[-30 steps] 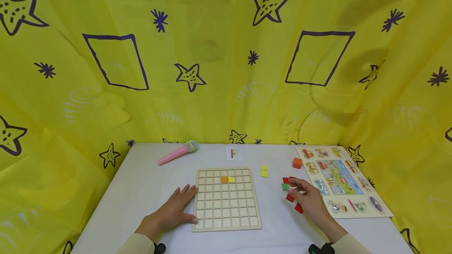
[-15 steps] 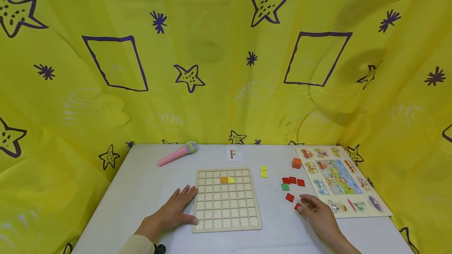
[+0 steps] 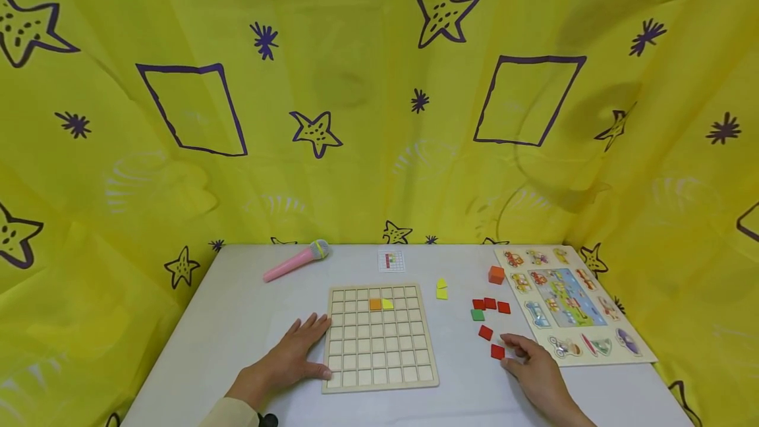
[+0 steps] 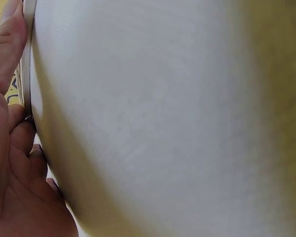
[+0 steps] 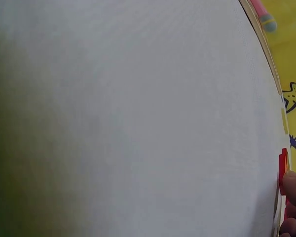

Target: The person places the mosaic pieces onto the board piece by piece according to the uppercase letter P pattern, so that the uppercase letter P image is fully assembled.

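My left hand (image 3: pixel 290 356) lies with spread fingers on the table, fingertips and thumb at the left edge of a wooden grid board (image 3: pixel 379 390). One orange square (image 3: pixel 375 304) and one yellow piece (image 3: pixel 388 304) sit in its upper cells. My right hand (image 3: pixel 538 374) is low over the table, fingers loosely bent. Its thumb reaches the lower right corner of a red square tile (image 3: pixel 497 352), and the index fingertip is just above it. In the right wrist view the thumb (image 5: pixel 295 187) overlaps a red tile (image 5: pixel 282 170). Another red tile (image 3: pixel 485 333) lies close by.
Further back are a green tile (image 3: pixel 477 315), several red tiles (image 3: pixel 489 303), two yellow pieces (image 3: pixel 441 293) and an orange cube (image 3: pixel 496 275). A picture puzzle board (image 3: pixel 569 348) lies right, a pattern card (image 3: pixel 391 261) behind the grid, a pink toy microphone (image 3: pixel 290 265) back left.
My right hand has drawn back from the upper red tiles toward the nearest one, which has turned straighter and shifted slightly left. The left hand stays at the board.
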`<control>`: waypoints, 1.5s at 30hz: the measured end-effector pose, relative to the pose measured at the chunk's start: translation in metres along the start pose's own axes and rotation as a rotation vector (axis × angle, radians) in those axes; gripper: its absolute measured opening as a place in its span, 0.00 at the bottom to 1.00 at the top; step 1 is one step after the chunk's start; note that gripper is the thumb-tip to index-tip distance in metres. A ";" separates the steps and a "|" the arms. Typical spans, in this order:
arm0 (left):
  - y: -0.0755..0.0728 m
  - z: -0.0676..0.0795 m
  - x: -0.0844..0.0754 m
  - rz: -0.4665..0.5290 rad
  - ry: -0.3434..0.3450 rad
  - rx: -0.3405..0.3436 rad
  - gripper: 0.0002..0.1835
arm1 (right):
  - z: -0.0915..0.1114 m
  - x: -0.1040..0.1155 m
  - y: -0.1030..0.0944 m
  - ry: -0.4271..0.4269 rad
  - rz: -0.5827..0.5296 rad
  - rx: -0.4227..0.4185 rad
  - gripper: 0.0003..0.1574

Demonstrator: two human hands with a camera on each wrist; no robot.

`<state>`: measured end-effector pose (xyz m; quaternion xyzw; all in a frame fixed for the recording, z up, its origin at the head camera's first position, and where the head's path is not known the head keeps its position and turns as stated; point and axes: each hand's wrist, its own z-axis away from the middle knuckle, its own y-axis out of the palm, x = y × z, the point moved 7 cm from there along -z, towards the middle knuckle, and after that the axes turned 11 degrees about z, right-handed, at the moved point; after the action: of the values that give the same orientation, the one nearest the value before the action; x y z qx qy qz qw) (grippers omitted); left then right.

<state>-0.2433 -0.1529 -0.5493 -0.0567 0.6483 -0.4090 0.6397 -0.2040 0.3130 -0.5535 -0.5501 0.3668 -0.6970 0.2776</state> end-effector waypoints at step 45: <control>0.000 0.000 -0.001 -0.006 0.014 0.007 0.60 | -0.012 0.022 0.000 -0.058 -0.247 -0.110 0.20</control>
<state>-0.2428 -0.1526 -0.5483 -0.0534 0.6512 -0.4135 0.6342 -0.2209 0.2980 -0.5424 -0.6253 0.3257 -0.6886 0.1696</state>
